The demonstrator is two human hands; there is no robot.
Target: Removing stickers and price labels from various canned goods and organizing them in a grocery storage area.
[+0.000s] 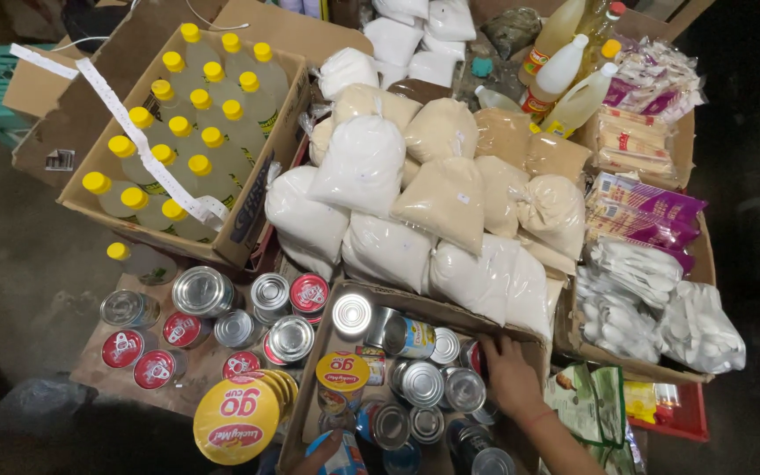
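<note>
A wide spread of groceries is seen from above. Well beyond the fingers, a heap of white and tan bags [415,193] is piled, and far to their left an open carton of yellow-capped bottles [186,132] is stood. Directly under the fingers, a cardboard box [521,339] is packed with tins [422,383], upright and on their sides.

The right hand [510,374] is reached into the far right corner of this box; its fingers [491,350] are curled downward among the tins just beside a red-labelled one, but whether anything is gripped cannot be told, since the fingertips are hidden. The left hand is barely seen at the bottom edge, and its state cannot be told.

The work is probably best done if one tin is grasped round its body, lifted straight up, and the neighbouring tins are left undisturbed.
</note>
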